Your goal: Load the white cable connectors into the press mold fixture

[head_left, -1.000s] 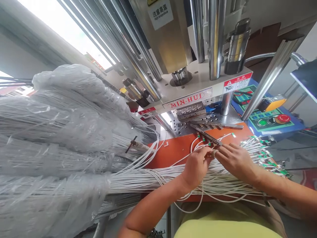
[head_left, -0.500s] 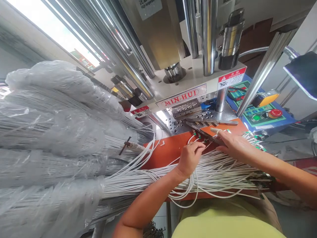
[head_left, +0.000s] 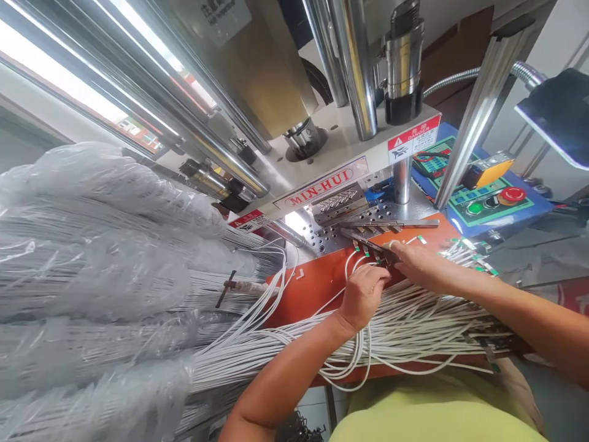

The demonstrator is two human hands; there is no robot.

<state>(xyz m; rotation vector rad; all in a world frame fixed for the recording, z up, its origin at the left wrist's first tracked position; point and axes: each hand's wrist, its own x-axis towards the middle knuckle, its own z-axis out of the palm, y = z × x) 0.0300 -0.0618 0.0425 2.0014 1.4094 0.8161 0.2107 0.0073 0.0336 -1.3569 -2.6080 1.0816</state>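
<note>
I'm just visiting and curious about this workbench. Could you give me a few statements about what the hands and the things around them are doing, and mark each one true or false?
1. Both hands meet at a metal bar on the orange table. True.
2. The left hand rests over a spread of black cables. False: the white wires under it are white.
3. The right hand is pressing the red button. False: the button sits apart on the blue control panel, untouched.
4. Wire bundles wrapped in clear plastic are piled to the left. True.
5. The machine's plate reads MIN-HUI. True.
</note>
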